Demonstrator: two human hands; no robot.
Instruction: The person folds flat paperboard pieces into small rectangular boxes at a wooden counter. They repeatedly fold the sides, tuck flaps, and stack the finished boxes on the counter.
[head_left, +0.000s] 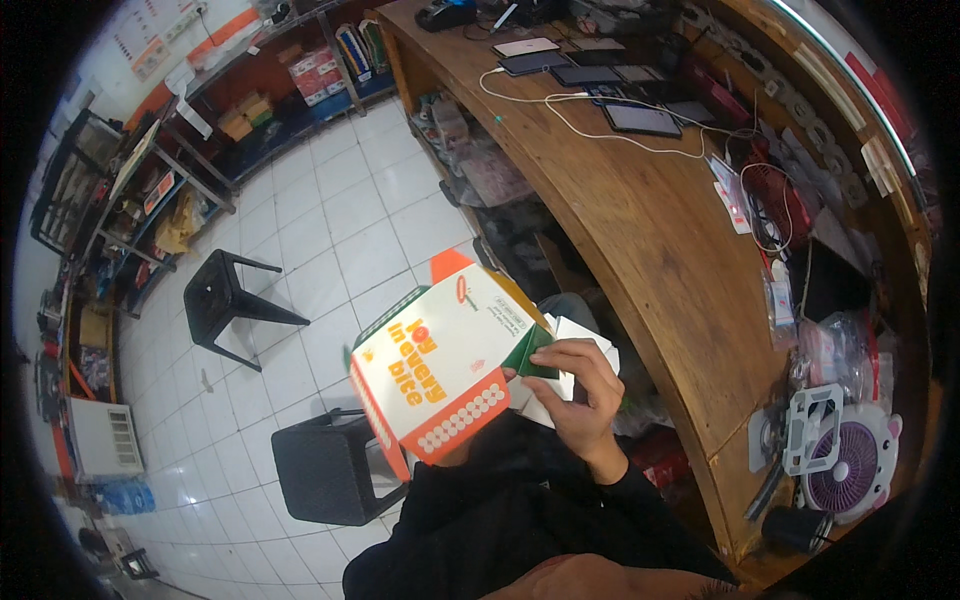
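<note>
While we lean over the tiled floor beside a long wooden counter [640, 230], our right hand [580, 395] pinches the green inner flaps of a white-and-orange cardboard food box [445, 370], thumb on one side and curled fingers on the other, apparently to keep the half-folded carton from springing apart. The box hangs in mid-air at the centre of the view, tilted with its printed face up. Our left hand is hidden behind the box at about seven o'clock of it, so we cannot tell its grip. A black stool [225, 300] stands at ten o'clock, a dark woven stool [325, 470] at seven. Phones and tablets [590, 75] charge at one o'clock; a small purple fan [850, 465] sits at four.
</note>
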